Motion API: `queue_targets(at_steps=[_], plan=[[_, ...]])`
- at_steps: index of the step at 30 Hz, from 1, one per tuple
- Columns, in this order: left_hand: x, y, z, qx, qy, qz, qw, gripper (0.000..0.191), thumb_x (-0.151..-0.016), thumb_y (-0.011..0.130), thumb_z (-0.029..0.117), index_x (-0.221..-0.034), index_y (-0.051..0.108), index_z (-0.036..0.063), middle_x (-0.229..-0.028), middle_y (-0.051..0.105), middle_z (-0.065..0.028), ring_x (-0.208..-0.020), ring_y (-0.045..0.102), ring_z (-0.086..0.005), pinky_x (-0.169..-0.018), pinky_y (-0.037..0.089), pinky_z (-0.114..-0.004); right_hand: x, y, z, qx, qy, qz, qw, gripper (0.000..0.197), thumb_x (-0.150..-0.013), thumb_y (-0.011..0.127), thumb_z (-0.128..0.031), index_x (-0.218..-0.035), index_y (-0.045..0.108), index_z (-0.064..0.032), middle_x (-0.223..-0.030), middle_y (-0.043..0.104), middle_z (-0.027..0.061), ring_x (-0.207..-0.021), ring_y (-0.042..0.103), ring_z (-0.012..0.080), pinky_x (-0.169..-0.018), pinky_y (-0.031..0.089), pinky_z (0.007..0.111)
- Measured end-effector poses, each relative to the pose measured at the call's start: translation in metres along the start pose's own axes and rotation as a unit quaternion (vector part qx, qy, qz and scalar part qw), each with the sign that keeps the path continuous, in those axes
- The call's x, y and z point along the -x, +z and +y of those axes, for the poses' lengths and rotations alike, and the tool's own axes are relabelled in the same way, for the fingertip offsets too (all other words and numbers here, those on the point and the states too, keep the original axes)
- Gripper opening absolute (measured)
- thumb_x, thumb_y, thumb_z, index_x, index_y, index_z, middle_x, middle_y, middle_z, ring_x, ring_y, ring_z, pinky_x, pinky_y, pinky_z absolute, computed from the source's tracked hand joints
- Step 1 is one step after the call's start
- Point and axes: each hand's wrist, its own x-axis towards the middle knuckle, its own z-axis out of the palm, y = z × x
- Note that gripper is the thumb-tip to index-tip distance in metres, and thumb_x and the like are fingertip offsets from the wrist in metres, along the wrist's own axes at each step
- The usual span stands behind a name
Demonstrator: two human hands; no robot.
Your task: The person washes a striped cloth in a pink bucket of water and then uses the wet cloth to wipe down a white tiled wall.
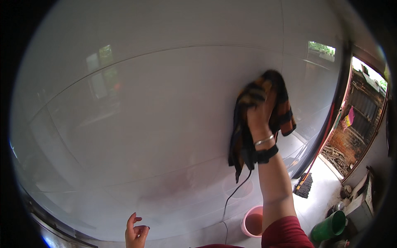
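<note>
My right hand (260, 108) holds a dark cloth with orange and tan stripes (283, 105) against the glossy pale tiled wall (173, 124). The cloth hangs down on both sides of the hand and is partly blurred. A metal bangle and a black strap with a thin cable are on that wrist. My left hand (136, 231) is low in the view, its fingers apart and slightly curled, with nothing in it. Below the right forearm, partly hidden by it, a pink bucket (243, 221) of brownish liquid stands on the floor.
At the right, a mop (304, 186) with a dark head and red handle leans near an open doorway. A green bucket (328, 228) is at the lower right beside stacked items. Beyond the doorway lie piled sticks (336, 159) by a brick wall.
</note>
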Motion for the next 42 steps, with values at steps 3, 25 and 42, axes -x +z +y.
queue_targets(at_steps=[3,25,42], plan=[[0.005,-0.01,-0.01,0.01,0.004,0.014,1.0,0.055,-0.084,0.057,0.005,-0.133,0.031,0.0036,-0.115,0.049,-0.0108,-0.084,0.057,-0.0151,-0.07,0.047,-0.024,0.072,0.015,0.015,0.11,-0.078,0.015,0.991,0.07,-0.063,0.05,-0.009,-0.126,0.028,0.0131,-0.128,0.029,0.0331,-0.123,0.021,0.0498,-0.106,0.017,0.045],[0.005,-0.029,-0.025,-0.032,0.032,0.04,0.998,0.055,-0.085,0.06,0.017,-0.132,0.035,0.0069,-0.116,0.05,-0.0125,-0.098,0.051,-0.0217,-0.079,0.046,-0.032,0.011,0.005,-0.207,0.05,-0.186,-0.149,0.97,0.048,-0.073,0.056,-0.034,-0.109,0.051,-0.003,-0.112,0.05,0.0215,-0.108,0.04,0.0385,-0.095,0.026,0.052],[0.049,-0.053,-0.071,-0.02,-0.023,0.112,0.993,0.056,-0.084,0.062,0.014,-0.132,0.035,0.0078,-0.113,0.052,-0.0112,-0.092,0.054,-0.0188,-0.075,0.048,-0.029,-0.069,0.015,-0.028,0.13,-0.045,0.136,0.981,0.068,-0.069,0.06,-0.022,-0.119,0.032,0.0138,-0.113,0.036,0.0301,-0.111,0.031,0.0452,-0.1,0.023,0.05]])
